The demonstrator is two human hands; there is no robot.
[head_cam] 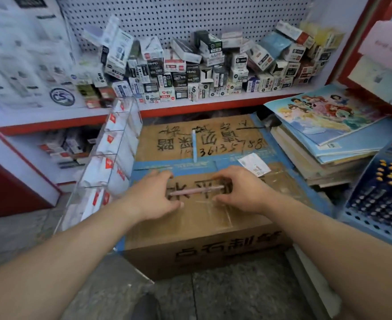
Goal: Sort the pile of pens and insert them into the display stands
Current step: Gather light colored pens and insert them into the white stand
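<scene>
At the near half of the cardboard box (213, 218), I have my left hand (154, 195) and right hand (241, 192) each pinching one end of a pink pen (196, 190) lying left to right, the blue display stand (361, 229) beyond the box's right edge, nearer the right hand.

A large cardboard box (197, 224) is sitting on the grey floor (225, 296), showing black handwriting (210, 144) and blue tape (174, 166) across its top. A small white paper slip (254, 166) is lying on the box toward its right side. Behind it, a red-edged shelf (190, 108) is carrying a jumbled heap of small stationery boxes (190, 72), which is leaning against a white pegboard (179, 17). To the right, a stack of books (306, 158) is resting beside the box, with a cartoon-princess cover (324, 112) lying on top. A printed poster (17, 54) is hanging on the left wall, and more small packs (65, 146) are sitting on a lower shelf beneath it.
</scene>
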